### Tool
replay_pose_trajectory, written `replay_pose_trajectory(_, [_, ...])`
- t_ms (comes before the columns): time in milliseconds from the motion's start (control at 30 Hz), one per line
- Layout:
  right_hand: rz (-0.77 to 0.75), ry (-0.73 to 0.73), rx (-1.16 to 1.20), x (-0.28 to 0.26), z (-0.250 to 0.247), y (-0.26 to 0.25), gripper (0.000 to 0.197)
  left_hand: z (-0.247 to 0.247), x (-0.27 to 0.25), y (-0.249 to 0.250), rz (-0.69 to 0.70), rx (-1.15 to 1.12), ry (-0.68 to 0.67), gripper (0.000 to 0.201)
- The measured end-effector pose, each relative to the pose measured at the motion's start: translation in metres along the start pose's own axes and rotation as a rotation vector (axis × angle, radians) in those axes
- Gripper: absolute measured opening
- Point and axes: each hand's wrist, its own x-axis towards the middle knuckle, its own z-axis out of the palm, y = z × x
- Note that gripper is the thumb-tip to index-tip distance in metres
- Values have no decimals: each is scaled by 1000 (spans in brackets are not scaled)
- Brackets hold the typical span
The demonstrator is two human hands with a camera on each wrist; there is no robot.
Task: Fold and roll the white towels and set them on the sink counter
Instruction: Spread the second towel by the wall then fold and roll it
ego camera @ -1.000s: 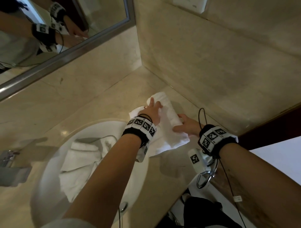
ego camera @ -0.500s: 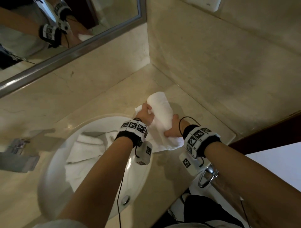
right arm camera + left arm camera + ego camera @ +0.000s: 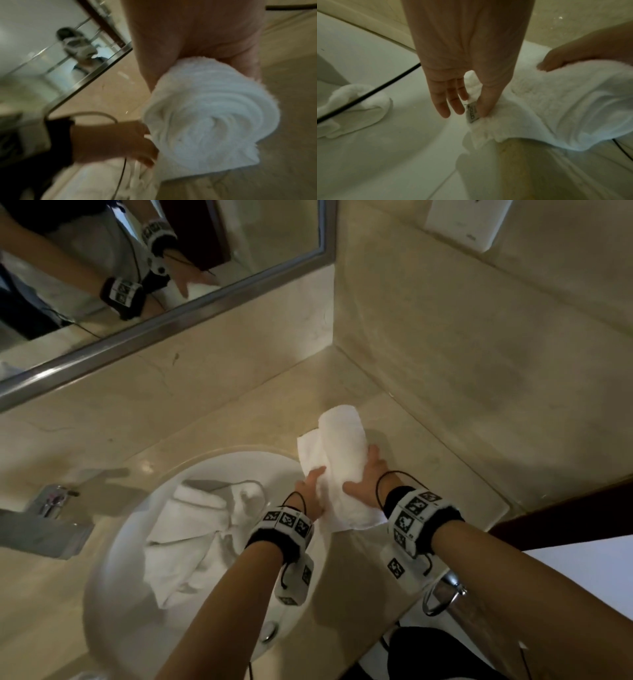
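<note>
At nine o'clock, loose towels (image 3: 191,529) lie in the basin (image 3: 113,594). My left hand (image 3: 310,491) pinches the free edge of the half-rolled towel (image 3: 342,453) on the worktop (image 3: 239,422); at three o'clock my right hand (image 3: 368,477) wraps its grip over the roll.

The rolled towel (image 3: 344,460) was fluffy white terry cloth; the counter (image 3: 239,419) polished beige stone; the basin (image 3: 113,604) glossy white ceramic; the mirror frame (image 3: 164,326) brushed metal.

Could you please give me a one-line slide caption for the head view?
Both hands, left and right, roll a white terry towel on the beige stone counter beside the basin.
</note>
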Motion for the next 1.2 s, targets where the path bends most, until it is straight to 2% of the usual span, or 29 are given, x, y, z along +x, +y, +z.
replay_pose_trajectory(67, [-1, 25, -140, -5, 10, -14, 103, -7, 1, 2, 16, -5, 36, 59])
replay_pose_trajectory(134, [10, 45, -224, -7, 20, -28, 104, -14, 5, 2, 43, -113, 96, 51])
replay_pose_trajectory(234, [26, 32, -287, -7, 26, -42, 106, -24, 12, 0, -30, -452, 194, 32])
replay_pose_trajectory(334, [38, -1, -330, -8, 24, -47, 111, -41, 7, 12, -76, -777, 282, 33])
replay_pose_trajectory(434, [58, -51, -331, -5, 20, -48, 108, -55, 0, 23, -23, -837, 207, 33])
replay_pose_trajectory(567, [90, -163, -273, 5, 6, -48, 97, -69, -5, 30, -51, -705, 66, 38])
replay_pose_trajectory(701, [10, -259, -216, 6, -5, -41, 114, -71, -9, 38, -129, -555, -62, 52])
replay_pose_trajectory(801, [-14, -278, -32, 6, -13, -36, 113, -64, -8, 37, -166, -658, -156, 59])
replay_pose_trajectory(868, [-29, -251, 18, 8, -16, -30, 105, -60, -8, 38, -129, -665, -201, 67])
replay_pose_trajectory(935, [-67, -211, -45, 7, -21, -22, 100, -52, -9, 42, -34, -425, -223, 85])
replay_pose_trajectory(1001, [-79, -240, -74, 6, -27, -11, 91, -45, -7, 48, 25, -158, -181, 116])
replay_pose_trajectory(1068, [-104, -280, -90, -1, -36, -1, 57, -39, -8, 54, 63, 32, -149, 129])
replay_pose_trajectory(1135, [-161, -166, -254, -7, -46, 9, 43, -34, -6, 60, 128, 149, -179, 127])
replay_pose_trajectory(1202, [-262, 8, -332, -11, -54, 20, 48, -29, -8, 71, 193, 210, -258, 127])
